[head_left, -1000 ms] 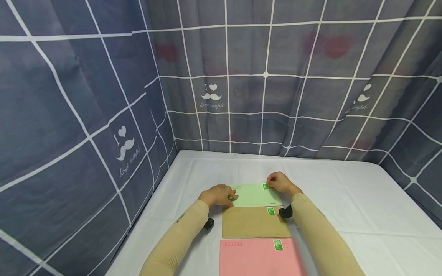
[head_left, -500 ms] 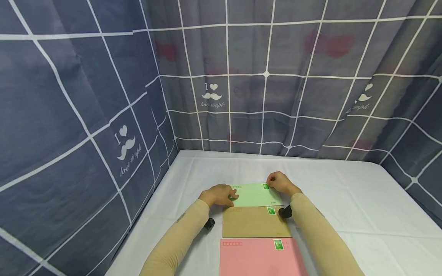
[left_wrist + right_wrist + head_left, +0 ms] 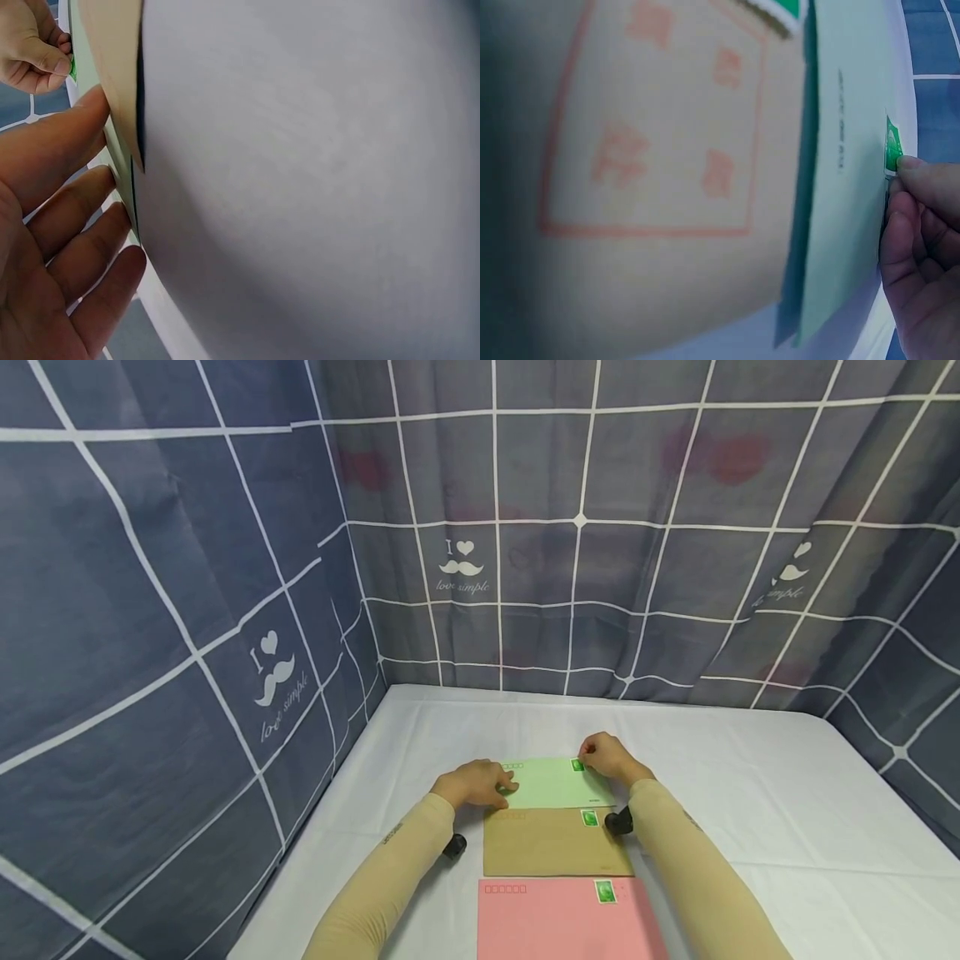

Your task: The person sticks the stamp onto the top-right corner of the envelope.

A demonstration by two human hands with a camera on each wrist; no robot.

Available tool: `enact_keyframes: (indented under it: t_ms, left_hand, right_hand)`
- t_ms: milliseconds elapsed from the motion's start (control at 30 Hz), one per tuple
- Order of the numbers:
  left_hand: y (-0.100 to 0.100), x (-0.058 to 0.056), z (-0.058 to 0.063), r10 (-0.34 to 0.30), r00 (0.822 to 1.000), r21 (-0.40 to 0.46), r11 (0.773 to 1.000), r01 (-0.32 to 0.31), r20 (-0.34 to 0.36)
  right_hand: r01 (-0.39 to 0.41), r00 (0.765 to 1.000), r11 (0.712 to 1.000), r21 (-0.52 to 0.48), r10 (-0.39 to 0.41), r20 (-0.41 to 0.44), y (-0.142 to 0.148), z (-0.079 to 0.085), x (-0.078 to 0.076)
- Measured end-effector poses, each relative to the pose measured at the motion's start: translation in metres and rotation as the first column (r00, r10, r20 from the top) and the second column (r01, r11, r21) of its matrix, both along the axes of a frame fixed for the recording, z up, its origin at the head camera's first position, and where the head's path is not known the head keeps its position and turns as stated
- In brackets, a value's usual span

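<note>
A pale green envelope [image 3: 551, 787] lies farthest from me in a column of envelopes on the white table. My left hand [image 3: 472, 783] rests on its left end; in the left wrist view the fingers [image 3: 90, 240] are spread and nearly straight along the edge. At the envelope's top right corner, my right hand [image 3: 611, 757] pinches a small green postage stamp [image 3: 892, 146] between thumb and curled fingers. The stamp looks partly lifted at one edge in the right wrist view, and the fingers hide some of it.
Nearer to me lie a brown envelope [image 3: 536, 850] and a pink envelope [image 3: 555, 927], each bearing a green stamp at its upper right. The white cloth [image 3: 750, 793] covers the table. A dark grid-patterned curtain [image 3: 532, 635] stands behind and on both sides.
</note>
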State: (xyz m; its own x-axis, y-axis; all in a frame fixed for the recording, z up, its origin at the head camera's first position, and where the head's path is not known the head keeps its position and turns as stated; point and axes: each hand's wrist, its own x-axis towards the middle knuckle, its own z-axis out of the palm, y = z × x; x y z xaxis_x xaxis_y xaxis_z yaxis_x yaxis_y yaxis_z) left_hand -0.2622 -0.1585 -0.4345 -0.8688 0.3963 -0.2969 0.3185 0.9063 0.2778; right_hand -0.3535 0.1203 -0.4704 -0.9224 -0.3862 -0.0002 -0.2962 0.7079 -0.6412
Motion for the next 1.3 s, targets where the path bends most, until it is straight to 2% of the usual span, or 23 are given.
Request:
enact_keyframes:
  t_ms: [467, 800, 1300]
  left_hand:
    - [0.0003, -0.0018, -0.0001, 0.01, 1.0, -0.001, 1.0, -0.01, -0.004]
    - [0.0002, -0.0033, -0.0003, -0.023, 1.0, -0.03, 0.999, 0.023, -0.012]
    - [0.001, -0.0036, -0.0013, -0.032, 0.999, -0.028, 0.999, 0.032, -0.009]
  right_hand:
    - [0.005, 1.0, 1.0, 0.012, -0.005, -0.007, 0.0015, 0.0003, -0.003]
    - [0.012, 0.999, 0.999, 0.038, -0.011, -0.033, -0.0019, -0.0008, -0.0011]
    - [0.03, 0.999, 0.996, 0.09, -0.026, -0.039, -0.0047, 0.0045, -0.0018]
